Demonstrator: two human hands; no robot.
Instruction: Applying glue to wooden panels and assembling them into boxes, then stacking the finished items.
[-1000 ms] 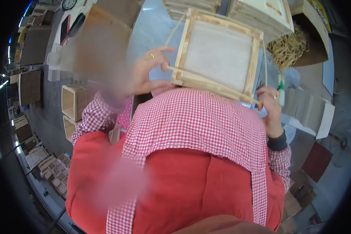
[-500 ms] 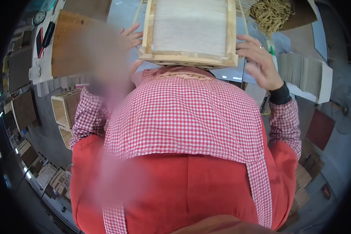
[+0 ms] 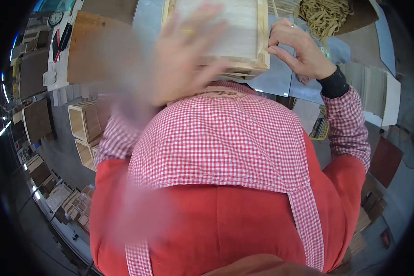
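Note:
A pale wooden box [image 3: 262,37] with a framed, whitish top panel [image 3: 244,34] sits in front of my body at the top of the view. Over its left part my left hand [image 3: 184,55] is smeared by motion, its fingers spread and nothing visible in them. Beside the box's right edge is my right hand [image 3: 299,50], its fingers curled and the thumb tip at the near right corner. A thin tan band [image 3: 275,8] runs down toward those fingers. Whatever they pinch is hidden.
Tan rubber bands [image 3: 324,17] lie heaped at the far right, above a stack of thin grey-white boards [image 3: 365,87]. To the left are a brown wooden board [image 3: 89,46] and a black-handled tool [image 3: 66,37]. Open wooden boxes [image 3: 80,124] stand lower left. A smudge blurs the left side.
My left hand has come from the box's left side to over its top. My right hand's fingers have curled in at the right edge. The box appears shifted slightly left and up.

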